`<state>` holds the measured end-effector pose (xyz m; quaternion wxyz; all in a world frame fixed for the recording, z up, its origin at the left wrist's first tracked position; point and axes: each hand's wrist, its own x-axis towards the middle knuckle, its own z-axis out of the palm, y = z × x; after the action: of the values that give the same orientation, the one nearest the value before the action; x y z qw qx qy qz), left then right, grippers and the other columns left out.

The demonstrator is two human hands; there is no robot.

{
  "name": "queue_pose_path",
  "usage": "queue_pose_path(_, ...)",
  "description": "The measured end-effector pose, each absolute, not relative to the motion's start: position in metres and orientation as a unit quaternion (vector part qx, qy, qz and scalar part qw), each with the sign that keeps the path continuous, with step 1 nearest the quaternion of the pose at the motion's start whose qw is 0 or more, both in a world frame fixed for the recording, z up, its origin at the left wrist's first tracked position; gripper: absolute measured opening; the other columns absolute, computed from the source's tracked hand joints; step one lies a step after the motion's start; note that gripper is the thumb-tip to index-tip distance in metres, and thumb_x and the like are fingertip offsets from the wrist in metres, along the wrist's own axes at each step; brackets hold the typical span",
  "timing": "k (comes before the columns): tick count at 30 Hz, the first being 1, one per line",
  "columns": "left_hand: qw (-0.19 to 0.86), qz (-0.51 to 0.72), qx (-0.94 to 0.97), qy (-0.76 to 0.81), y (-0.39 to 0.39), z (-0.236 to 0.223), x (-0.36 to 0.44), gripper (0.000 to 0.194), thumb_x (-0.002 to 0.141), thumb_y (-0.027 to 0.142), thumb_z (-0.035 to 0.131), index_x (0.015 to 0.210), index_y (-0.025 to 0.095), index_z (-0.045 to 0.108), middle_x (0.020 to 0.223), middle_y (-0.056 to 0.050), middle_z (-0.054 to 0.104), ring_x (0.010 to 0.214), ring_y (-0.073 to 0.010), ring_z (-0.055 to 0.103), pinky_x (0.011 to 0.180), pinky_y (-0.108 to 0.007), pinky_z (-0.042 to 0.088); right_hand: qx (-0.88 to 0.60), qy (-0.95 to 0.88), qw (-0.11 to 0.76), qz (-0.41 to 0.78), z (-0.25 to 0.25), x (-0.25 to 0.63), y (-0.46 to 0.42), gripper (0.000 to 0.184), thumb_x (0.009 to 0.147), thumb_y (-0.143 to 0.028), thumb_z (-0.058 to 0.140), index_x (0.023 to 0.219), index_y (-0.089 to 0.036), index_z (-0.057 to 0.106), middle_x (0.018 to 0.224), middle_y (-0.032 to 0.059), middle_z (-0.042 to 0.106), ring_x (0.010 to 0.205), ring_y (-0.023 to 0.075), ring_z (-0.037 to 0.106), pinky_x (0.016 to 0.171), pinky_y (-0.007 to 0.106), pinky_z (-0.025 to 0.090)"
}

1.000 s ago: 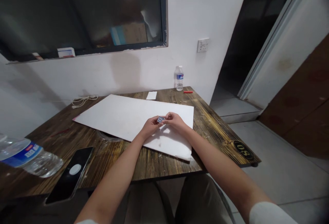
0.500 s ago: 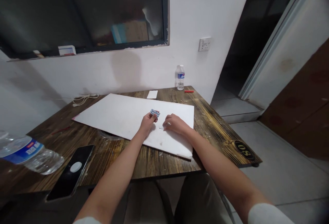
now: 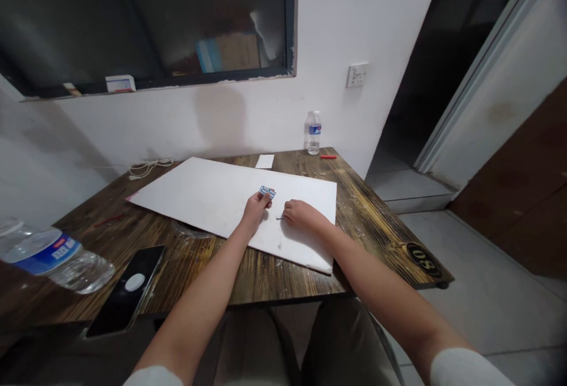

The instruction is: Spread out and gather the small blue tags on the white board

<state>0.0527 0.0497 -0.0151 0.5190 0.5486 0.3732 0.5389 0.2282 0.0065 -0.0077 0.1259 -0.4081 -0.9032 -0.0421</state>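
Observation:
My left hand (image 3: 256, 209) is closed on a small flat blue-and-white packet (image 3: 267, 192), thumb on top, held just over the white board (image 3: 212, 188). To its right, my right hand (image 3: 302, 213) is curled with the fingertips pinched low over the board. A short thin dark piece (image 3: 279, 218) sticks out to the left of those fingertips; it is too small to name. The board lies flat and slanted across the wooden table (image 3: 376, 250).
A large water bottle (image 3: 62, 256) lies at the left beside a phone (image 3: 128, 291) with a white disc. Along the back are a cable (image 3: 150, 166), a white card (image 3: 264, 161), a small upright bottle (image 3: 314, 132) and a red stick (image 3: 328, 157).
My right hand's fingers have curled in more, with less of the thin piece showing. My left hand keeps the packet in nearly the same place. The whole view has shifted slightly.

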Motion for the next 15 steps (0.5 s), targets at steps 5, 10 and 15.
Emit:
queue_pose_path(5, 0.523, 0.535, 0.548, 0.375, 0.052, -0.017, 0.052, 0.062, 0.059, 0.063, 0.078, 0.093, 0.013, 0.069, 0.066, 0.001, 0.054, 0.056, -0.0081, 0.045, 0.055, -0.023, 0.039, -0.431, -0.890, 0.144, -0.046, -0.010, 0.226, 0.005, 0.019, 0.088, -0.012, 0.053, 0.083, -0.012, 0.072, 0.088, 0.0144, 0.068, 0.081, 0.0219, 0.057, 0.074, 0.032, 0.039)
queue_pose_path(10, 0.527, 0.522, 0.552, 0.380, 0.052, -0.018, 0.052, 0.059, 0.060, 0.061, 0.079, 0.093, 0.013, 0.070, 0.063, 0.003, 0.054, 0.055, -0.0073, 0.047, 0.053, -0.021, 0.038, -0.485, -0.836, 0.254, 0.039, -0.017, 0.229, 0.008, 0.017, 0.083, -0.009, 0.053, 0.079, -0.014, 0.069, 0.082, 0.0095, 0.067, 0.075, 0.0177, 0.056, 0.071, 0.028, 0.038)
queue_pose_path(15, 0.520, 0.469, 0.596, 0.393, 0.047, -0.017, 0.053, 0.052, 0.062, 0.056, 0.080, 0.092, 0.014, 0.071, 0.061, 0.002, 0.056, 0.054, -0.0082, 0.048, 0.050, -0.021, 0.037, -0.521, -0.669, 0.478, 0.228, -0.022, 0.233, 0.017, 0.017, 0.081, -0.022, 0.052, 0.072, -0.018, 0.065, 0.062, -0.0008, 0.060, 0.061, 0.0141, 0.052, 0.061, 0.025, 0.036)
